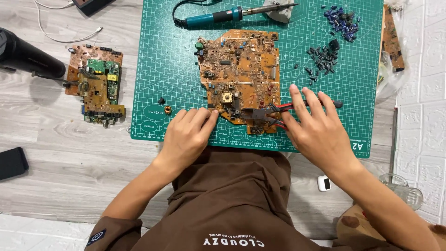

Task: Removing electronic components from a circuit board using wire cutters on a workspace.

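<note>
A brown circuit board (239,69) lies on the green cutting mat (158,69), thick with small parts. My left hand (188,135) rests at the board's near-left edge, fingertips pressing on it. My right hand (316,128) is closed around red-handled pliers (285,108), whose jaws reach into a dark component (258,116) at the board's near edge.
A teal soldering iron (218,16) lies at the mat's far side. Piles of removed blue (343,21) and black components (324,58) sit at the right. A second circuit board (95,83) lies left of the mat, beside a black cylinder (28,53). A copper coil (167,110) is near my left hand.
</note>
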